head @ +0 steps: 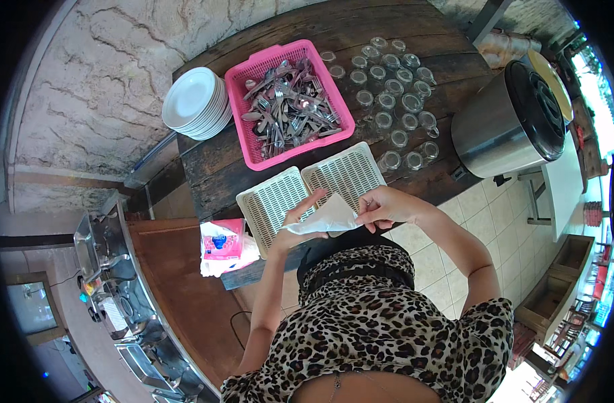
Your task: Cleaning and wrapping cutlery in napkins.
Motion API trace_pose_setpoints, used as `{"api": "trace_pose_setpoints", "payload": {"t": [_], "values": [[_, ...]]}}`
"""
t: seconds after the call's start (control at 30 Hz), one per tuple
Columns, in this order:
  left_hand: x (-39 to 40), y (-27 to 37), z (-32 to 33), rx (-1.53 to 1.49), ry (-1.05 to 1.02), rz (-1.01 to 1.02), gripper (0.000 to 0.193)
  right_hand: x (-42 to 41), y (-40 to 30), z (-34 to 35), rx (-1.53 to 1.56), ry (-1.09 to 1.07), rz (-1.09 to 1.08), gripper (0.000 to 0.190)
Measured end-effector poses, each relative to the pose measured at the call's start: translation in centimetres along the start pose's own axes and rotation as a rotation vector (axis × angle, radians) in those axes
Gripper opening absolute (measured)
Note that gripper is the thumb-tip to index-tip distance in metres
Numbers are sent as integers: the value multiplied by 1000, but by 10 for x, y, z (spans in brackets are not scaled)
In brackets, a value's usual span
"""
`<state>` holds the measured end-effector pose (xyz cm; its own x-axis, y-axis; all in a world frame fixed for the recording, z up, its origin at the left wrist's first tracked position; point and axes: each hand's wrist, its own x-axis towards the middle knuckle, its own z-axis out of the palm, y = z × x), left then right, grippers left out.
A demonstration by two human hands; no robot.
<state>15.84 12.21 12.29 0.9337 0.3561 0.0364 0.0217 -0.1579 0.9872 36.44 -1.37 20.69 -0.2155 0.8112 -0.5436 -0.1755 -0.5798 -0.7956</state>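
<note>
My left hand (pixel 287 236) holds a white paper napkin (pixel 332 216) between its raised thumb and its fingers. The napkin is folded to a point at the top. My right hand (pixel 390 207) pinches the napkin's right corner between thumb and fingertips. Both hands are in front of my waist, above the near edge of two cream slotted plastic baskets, a left one (pixel 274 194) and a right one (pixel 343 172). No objects show in the visible parts of these baskets. Left of them lies an opened pink-and-white napkin pack (pixel 225 243) bearing writing.
Beyond the small baskets, a pink plastic basket (pixel 307 151) full of metal cutlery (pixel 291 108) stands on the dark wooden table (pixel 206 176). A stack of white plates (pixel 191 98) is left, several glass mugs (pixel 393 88) right. A large steel urn (pixel 498 126) rises at the right edge.
</note>
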Motion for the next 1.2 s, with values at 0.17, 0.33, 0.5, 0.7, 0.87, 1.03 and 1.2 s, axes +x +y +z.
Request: {"api": "trace_pose_setpoints", "payload": {"t": [0.17,0.33,0.5,0.7,0.87,1.03,1.2], "values": [[-6,-6,21,-161,125,-17,77,-5,-7,1,-9,15,-4,17],[4,-29,24,-3,264,106,47,-9,-16,11,-33,-10,-12,13],[-11,-46,28,86,377,-8,22,-22,-30,7,-175,147,-76,16],[-17,-17,31,200,287,-43,12,-18,-17,-13,-286,327,-187,13],[-26,13,52,-40,159,-163,13,-10,-10,-18,-384,531,-285,13],[-23,37,61,-390,111,-310,17,5,0,-10,-616,738,-414,14],[-18,59,56,-446,143,-289,17,16,5,20,-1054,1004,-345,16]]}}
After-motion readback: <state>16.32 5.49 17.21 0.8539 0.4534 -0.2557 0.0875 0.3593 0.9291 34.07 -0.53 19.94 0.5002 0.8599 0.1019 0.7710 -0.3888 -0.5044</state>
